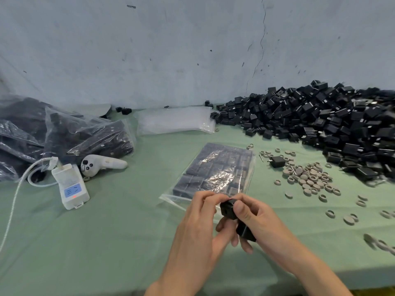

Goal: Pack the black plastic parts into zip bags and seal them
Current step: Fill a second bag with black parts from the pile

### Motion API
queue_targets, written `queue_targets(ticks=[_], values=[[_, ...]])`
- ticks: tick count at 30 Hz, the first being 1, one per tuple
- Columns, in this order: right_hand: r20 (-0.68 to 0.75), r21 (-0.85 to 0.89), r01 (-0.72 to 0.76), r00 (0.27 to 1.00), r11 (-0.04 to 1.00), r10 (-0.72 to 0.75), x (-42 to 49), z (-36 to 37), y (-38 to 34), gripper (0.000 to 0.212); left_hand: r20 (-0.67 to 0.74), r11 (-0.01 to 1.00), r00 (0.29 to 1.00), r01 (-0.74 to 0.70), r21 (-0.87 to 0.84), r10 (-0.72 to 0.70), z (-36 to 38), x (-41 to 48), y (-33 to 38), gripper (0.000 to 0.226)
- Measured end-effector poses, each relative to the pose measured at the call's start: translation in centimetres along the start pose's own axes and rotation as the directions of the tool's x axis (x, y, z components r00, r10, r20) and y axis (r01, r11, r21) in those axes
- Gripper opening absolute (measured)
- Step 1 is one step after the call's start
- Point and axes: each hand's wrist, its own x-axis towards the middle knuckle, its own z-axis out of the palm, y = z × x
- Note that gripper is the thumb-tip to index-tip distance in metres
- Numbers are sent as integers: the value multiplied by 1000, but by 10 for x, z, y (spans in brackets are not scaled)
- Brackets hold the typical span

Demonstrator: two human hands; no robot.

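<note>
The green tabletop (106,242) bears a heap of black plastic parts (320,124) along its far right; empty zip bags (175,120) by the far edge; packed bags (64,135) at the far left; one filled zip bag (215,171) mid-tabletop; grey rings (307,178) scattered to its right.

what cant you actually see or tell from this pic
Head view:
1. Mouth of the zip bag: behind the left hand and right hand, so sealed or not is unclear.
2. Upper part and lower part: mostly covered by fingers.
3. Pile: cut off by the right edge.
4. Packed bags: cut off by the left edge.
5. Rings, lower right: blurred.
</note>
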Motion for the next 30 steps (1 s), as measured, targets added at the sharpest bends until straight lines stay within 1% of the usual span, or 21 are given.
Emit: queue_targets(ticks=[2, 4, 6, 7, 9, 10, 12, 14, 16, 19, 24, 28, 30], values=[[38, -22, -3, 999, 1000, 3, -2, 1, 0, 64, -15, 999, 1000, 18, -46, -19, -3, 0, -2, 29], [-8, -51, -1, 1000, 999, 1, -1, 0, -3, 64, -46, 987, 992, 115, -111, -120, -7, 1, -5, 25], [-140, -50, -11, 990, 999, 4, 2, -7, -4, 61, -73, 965, 970, 221, -143, -233, -13, 2, -14, 23], [-217, -38, -18, 976, 999, 9, 4, -12, -4, 56, -60, 953, 959, 265, -147, -276, -18, 1, -20, 22], [-356, -7, -36, 934, 999, 31, 9, -21, -2, 46, 22, 940, 945, 326, -103, -325, -30, -6, -33, 25], [-415, 19, -46, 909, 999, 50, 12, -25, -1, 41, 65, 942, 942, 333, -45, -330, -34, -10, -37, 25], [-505, 95, -55, 858, 994, 96, 18, -32, 3, 29, 123, 942, 936, 319, 103, -331, -40, -16, -41, 27], [-555, 139, -63, 822, 988, 130, 22, -37, 6, 20, 144, 935, 940, 274, 226, -310, -37, -17, -40, 28], [-578, 140, -75, 803, 987, 144, 24, -40, 8, 16, 132, 925, 951, 231, 300, -280, -30, -16, -34, 31], [-583, 136, -87, 798, 987, 151, 25, -39, 10, 16, 140, 911, 961, 172, 374, -239, -17, -15, -24, 37], [-585, 131, -97, 796, 987, 156, 25, -38, 11, 16, 135, 906, 981, 73, 416, -141, -10, -20, -19, 35], [-591, 134, -96, 791, 986, 157, 25, -39, 10, 17, 203, 934, 968, 71, 350, -150, -17, -25, -25, 37], [-593, 131, -96, 790, 987, 156, 27, -38, 10, 17, 212, 942, 966, 75, 328, -151, -20, -24, -24, 38]])
